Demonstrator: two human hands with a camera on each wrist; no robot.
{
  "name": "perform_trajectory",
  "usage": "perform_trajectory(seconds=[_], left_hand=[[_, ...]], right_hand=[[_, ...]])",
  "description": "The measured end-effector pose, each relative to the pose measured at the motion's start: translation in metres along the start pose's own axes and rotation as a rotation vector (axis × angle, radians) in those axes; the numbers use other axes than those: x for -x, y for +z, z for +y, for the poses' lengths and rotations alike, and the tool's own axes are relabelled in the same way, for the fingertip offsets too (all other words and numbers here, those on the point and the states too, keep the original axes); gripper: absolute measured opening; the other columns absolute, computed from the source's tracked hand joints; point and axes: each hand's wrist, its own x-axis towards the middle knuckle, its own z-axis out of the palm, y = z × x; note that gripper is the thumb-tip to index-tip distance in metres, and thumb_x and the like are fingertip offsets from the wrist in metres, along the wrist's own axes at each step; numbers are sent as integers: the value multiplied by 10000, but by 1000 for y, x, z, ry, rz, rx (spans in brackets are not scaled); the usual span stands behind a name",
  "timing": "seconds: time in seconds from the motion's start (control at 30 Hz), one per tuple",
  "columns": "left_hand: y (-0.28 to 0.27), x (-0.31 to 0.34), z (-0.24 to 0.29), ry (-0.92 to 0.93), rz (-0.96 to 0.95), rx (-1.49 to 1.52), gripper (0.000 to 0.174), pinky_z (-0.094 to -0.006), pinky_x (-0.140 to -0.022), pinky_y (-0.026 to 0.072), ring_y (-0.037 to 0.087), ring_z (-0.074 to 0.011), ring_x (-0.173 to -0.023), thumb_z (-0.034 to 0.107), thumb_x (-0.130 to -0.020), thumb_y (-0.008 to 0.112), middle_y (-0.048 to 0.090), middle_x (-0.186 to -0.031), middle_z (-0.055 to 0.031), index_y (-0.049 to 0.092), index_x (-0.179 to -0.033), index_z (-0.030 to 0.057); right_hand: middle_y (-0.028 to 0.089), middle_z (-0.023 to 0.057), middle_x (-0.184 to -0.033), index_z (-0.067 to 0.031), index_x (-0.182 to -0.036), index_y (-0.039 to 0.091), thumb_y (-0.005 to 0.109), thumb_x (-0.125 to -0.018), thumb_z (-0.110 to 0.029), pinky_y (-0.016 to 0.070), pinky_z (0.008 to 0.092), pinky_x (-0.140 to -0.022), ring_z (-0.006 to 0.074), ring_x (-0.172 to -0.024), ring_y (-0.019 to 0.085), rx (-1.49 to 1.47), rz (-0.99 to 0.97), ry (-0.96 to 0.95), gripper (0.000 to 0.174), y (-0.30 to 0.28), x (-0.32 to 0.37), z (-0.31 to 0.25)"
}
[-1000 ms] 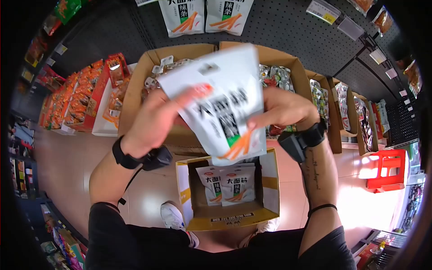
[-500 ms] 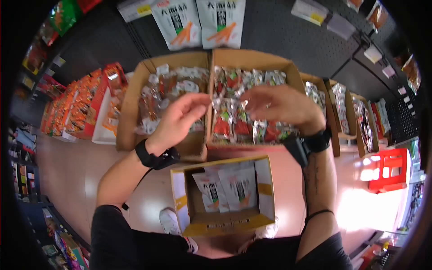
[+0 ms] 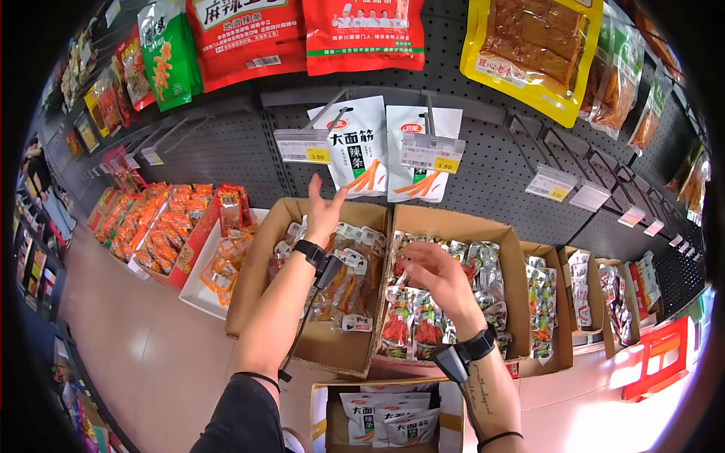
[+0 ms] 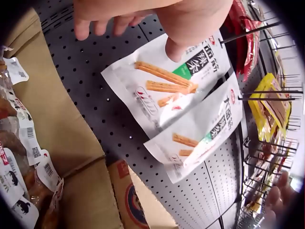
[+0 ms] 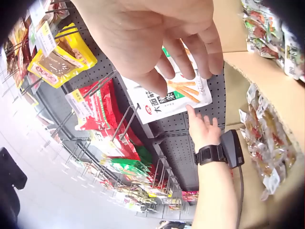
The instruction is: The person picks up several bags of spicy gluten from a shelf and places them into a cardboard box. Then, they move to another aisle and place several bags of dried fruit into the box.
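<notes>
Two white snack pouches with pictures of orange strips, a left one (image 3: pixel 359 170) and a right one (image 3: pixel 423 181), hang side by side on shelf hooks. My left hand (image 3: pixel 325 215) is raised just below the left pouch, thumb and fingers spread, holding nothing. In the left wrist view its thumb overlaps that pouch (image 4: pixel 143 71). My right hand (image 3: pixel 442 279), fingers loosely bent and empty, hovers above a cardboard box (image 3: pixel 521 317) of small silver-and-red packets (image 3: pixel 411 321). More white pouches (image 3: pixel 411 426) stand in a carton (image 3: pixel 319 423) low in front of me.
Left of that box, another cardboard box (image 3: pixel 253 287) holds clear packets. Orange packets (image 3: pixel 170 226) lie further left; narrower boxes line the right. Price tags (image 3: pixel 306 151) jut out before the hanging pouches. Larger red bags (image 3: pixel 362 38) hang above. A red stool (image 3: pixel 657 359) stands at right.
A second ago both hands held a white pouch; half a second ago they were empty over the boxes. Now the view has tilted up and my left hand has risen towards the hanging pouches.
</notes>
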Motion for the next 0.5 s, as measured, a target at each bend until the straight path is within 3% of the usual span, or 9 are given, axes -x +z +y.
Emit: perform_trajectory(seconds=[0.03,0.07,0.1,0.17,0.2,0.27,0.4,0.5], left_hand=[[2,-5,-3,-27,-45,85,830,-374,-1077,307,337,-312,-1338,289,-860,688,319,-1453,-238,197,-1440,-47],[9,-7,-6,-1,1,132,692,-354,-1035,355,445,-266,-1246,255,-870,678,448,-1362,-215,327,-1383,-48],[9,-10,-5,-4,0,132,692,-354,-1035,355,445,-266,-1246,255,-870,678,448,-1362,-215,327,-1383,-48],[0,-9,4,-102,-210,147,461,-318,-963,407,536,-189,-1102,199,-906,631,574,-1215,-146,475,-1267,-40],[-2,-3,8,-110,-212,141,461,-318,-963,407,536,-189,-1102,199,-906,631,574,-1215,-146,475,-1267,-40],[-6,11,18,-88,-200,351,276,-282,-895,432,560,-117,-981,155,-944,569,626,-1101,-72,558,-1153,-24],[-39,43,36,-164,-210,584,258,-272,-893,433,559,-109,-996,161,-973,523,618,-1124,-54,557,-1168,-5],[-60,68,81,-201,-224,650,262,-272,-887,452,569,-116,-1011,166,-971,529,619,-1105,-43,558,-1177,6]], right_hand=[[608,118,-1175,18,-1243,493,613,-898,-91,502,290,-848,167,-1009,602,-64,65,-14,381,2,-3,-1],[595,117,-1194,15,-1251,488,608,-900,-85,501,292,-846,167,-1035,594,-98,79,-8,384,3,-5,-3],[595,117,-1194,15,-1251,488,608,-900,-85,501,292,-846,167,-1035,594,-98,81,-4,384,3,-7,-3],[587,117,-1210,12,-1262,483,605,-901,-83,501,291,-848,173,-1054,594,-119,96,-25,393,5,-9,2],[587,117,-1210,12,-1262,483,605,-901,-83,501,291,-848,173,-1054,594,-125,97,-17,393,5,-10,4],[565,127,-1240,13,-1276,473,615,-897,-100,493,306,-874,205,-1097,581,-96,91,11,420,5,-12,7],[526,167,-1288,17,-1319,434,634,-898,-171,472,345,-922,262,-1148,552,-34,122,-75,503,10,-19,17],[517,177,-1303,29,-1351,394,634,-907,-199,468,339,-929,249,-1129,562,2,68,-102,554,23,-18,4]])
